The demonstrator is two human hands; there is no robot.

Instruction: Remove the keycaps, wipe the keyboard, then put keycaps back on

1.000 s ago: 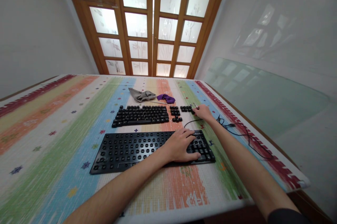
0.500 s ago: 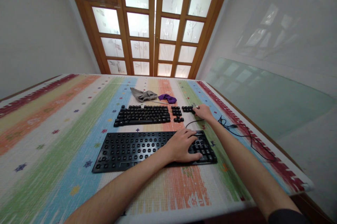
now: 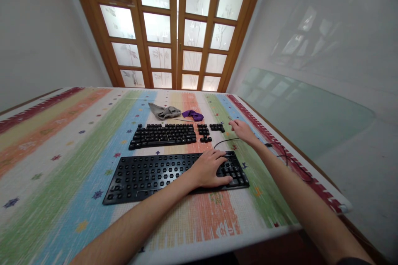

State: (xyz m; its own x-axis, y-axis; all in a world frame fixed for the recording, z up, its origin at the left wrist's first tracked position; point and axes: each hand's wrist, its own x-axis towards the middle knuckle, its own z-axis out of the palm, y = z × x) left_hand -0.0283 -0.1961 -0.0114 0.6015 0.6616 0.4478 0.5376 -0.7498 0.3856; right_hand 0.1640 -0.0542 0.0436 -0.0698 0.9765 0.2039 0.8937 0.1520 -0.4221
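Observation:
My left hand (image 3: 209, 168) lies with fingers spread over the right part of a black keyboard (image 3: 146, 176). Most of that keyboard shows bare key posts, while keycaps (image 3: 234, 175) still sit on the number pad beside my thumb. Beyond it, loose black keycaps (image 3: 163, 134) are laid out in keyboard order. My right hand (image 3: 243, 130) hovers just right of the small far-right group of keycaps (image 3: 217, 127). Its fingers are pinched together; what they hold is too small to make out.
Behind the loose keycaps lie a grey cloth (image 3: 164, 111) and a purple cloth (image 3: 193, 115). A black cable (image 3: 287, 157) runs out to the right, partly behind my right forearm. A striped cloth (image 3: 59, 182) covers the table. A glass-paned wooden door (image 3: 177, 28) stands behind.
My right hand has drawn slightly away to the right from the small group of keycaps. My left hand stays on the keyboard. The whole view has shifted a little.

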